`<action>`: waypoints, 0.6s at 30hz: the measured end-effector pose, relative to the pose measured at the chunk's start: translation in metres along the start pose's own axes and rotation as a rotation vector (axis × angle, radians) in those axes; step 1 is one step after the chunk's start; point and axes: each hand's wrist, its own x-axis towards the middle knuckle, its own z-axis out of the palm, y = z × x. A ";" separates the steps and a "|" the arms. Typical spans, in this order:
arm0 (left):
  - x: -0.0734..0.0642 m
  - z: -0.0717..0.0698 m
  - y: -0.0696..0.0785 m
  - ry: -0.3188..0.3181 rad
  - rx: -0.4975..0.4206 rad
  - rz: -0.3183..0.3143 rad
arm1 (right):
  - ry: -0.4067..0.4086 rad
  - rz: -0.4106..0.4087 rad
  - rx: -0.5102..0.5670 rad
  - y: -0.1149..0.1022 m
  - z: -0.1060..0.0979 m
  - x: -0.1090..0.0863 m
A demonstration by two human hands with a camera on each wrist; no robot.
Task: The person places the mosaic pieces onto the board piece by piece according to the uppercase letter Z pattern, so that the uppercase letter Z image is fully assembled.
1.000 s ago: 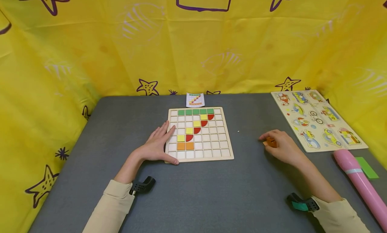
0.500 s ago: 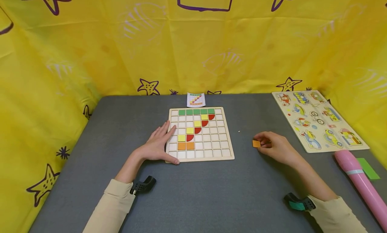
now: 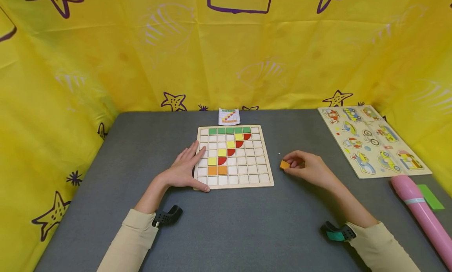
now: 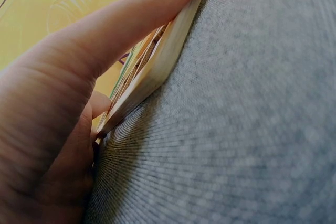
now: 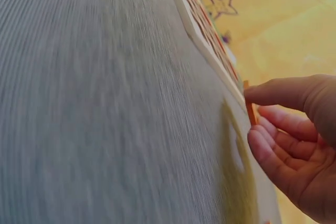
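My right hand pinches a thin orange square tile between thumb and fingers, just right of the wooden grid board. The right wrist view shows this tile edge-on, held above the grey tabletop. My left hand rests on the board's left side with fingers spread, thumb on the near corner. In the left wrist view the thumb lies across the board's edge. On the board are a green row, a diagonal of yellow squares and red quarter-circles, and two orange squares.
Behind the board lies a small printed card with a coloured grid pattern. A wooden picture puzzle lies at the right, near a pink cylinder and a green flat piece. Yellow cloth surrounds the grey table.
My right hand has moved left toward the board with the orange tile, which now sticks out past the fingertips. My left hand stays on the board.
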 end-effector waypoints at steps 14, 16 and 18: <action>0.000 0.000 0.000 0.000 -0.003 0.004 | -0.107 -0.036 0.142 -0.043 0.037 0.030; 0.000 0.000 0.000 -0.001 -0.003 0.003 | -0.112 -0.057 0.138 -0.049 0.043 0.034; 0.000 0.000 0.000 -0.004 -0.002 0.001 | -0.112 -0.078 0.133 -0.054 0.049 0.038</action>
